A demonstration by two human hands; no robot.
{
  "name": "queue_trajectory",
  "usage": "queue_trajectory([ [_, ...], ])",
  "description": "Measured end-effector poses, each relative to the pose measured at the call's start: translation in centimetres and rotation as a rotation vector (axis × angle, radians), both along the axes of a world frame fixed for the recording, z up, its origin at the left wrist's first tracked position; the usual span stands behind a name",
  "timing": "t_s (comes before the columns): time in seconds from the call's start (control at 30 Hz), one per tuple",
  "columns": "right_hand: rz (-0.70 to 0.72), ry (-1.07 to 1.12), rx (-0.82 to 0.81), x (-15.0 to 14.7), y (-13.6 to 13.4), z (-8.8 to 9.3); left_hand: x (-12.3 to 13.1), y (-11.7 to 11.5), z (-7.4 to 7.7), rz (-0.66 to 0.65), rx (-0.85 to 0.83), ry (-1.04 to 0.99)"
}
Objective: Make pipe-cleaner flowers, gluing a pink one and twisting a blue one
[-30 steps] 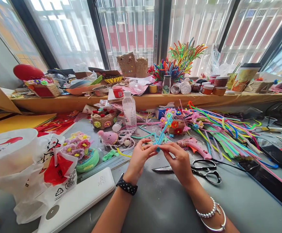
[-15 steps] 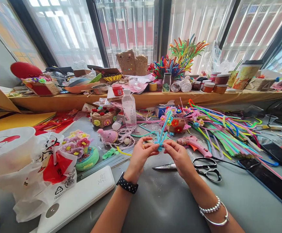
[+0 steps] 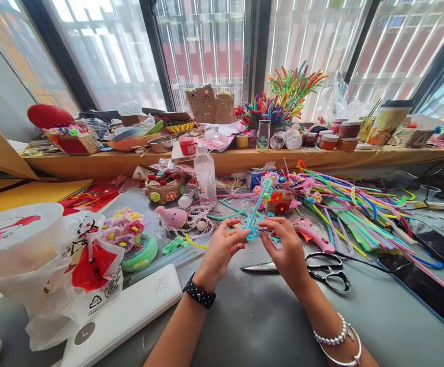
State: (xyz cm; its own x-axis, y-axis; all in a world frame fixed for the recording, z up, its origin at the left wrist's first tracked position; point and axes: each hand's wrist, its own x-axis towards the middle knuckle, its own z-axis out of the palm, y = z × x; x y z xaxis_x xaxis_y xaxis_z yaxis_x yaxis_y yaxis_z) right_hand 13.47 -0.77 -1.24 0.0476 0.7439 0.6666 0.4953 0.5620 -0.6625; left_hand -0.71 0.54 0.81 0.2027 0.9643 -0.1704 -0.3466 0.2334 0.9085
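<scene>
A light blue pipe cleaner (image 3: 259, 204), bent into small loops at its lower end with a long piece standing up, is held above the grey table. My left hand (image 3: 225, 243) pinches the looped end between thumb and fingers. From the other side, my right hand (image 3: 285, 244) has its thumb and index finger at the same loops, a little apart around them; the exact contact is partly hidden. Below the hands lie black-handled scissors (image 3: 327, 270), blades pointing left. A pink glue gun (image 3: 313, 234) rests just behind my right hand.
Bundled coloured pipe cleaners (image 3: 363, 219) spread over the right side, near a dark phone (image 3: 424, 290). A white power bank (image 3: 130, 311) and a bagged cup (image 3: 19, 244) stand left. Behind are a clear bottle (image 3: 205, 178), a flower basket (image 3: 279, 201) and a crowded ledge (image 3: 137, 160).
My right hand's fingers have lifted and spread slightly at the loops, and its wrist has turned. The left hand keeps its pinch. The view has shifted a little.
</scene>
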Motion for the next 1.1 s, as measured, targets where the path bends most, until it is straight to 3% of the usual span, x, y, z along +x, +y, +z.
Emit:
queue_trajectory([
  [0.13, -0.086, -0.225, 0.214, 0.1, -0.1, -0.2, 0.2, -0.1, 0.1, -0.01, -0.011, 0.007],
  [0.3, -0.11, -0.401, 0.302, 0.0, -0.3, 0.0, 0.2, -0.1, 0.0, -0.009, -0.005, 0.005],
  [0.53, -0.164, -0.418, 0.377, -0.2, -0.3, -0.1, 0.7, -0.2, -0.3, 0.059, 0.076, 0.007],
  [0.73, -0.167, -0.36, 0.346, -0.4, -0.5, -0.3, 1.5, -0.7, -0.4, 0.188, 0.389, 0.109],
  [0.97, -0.167, -0.205, 0.246, -1.0, -0.6, -0.8, 2.2, -1.7, -0.8, 0.389, 0.716, 0.499],
  [1.1, -0.13, 0.018, 0.077, -1.7, -0.7, -0.7, 2.3, -1.9, -1.6, 0.519, 1.01, 0.719],
])
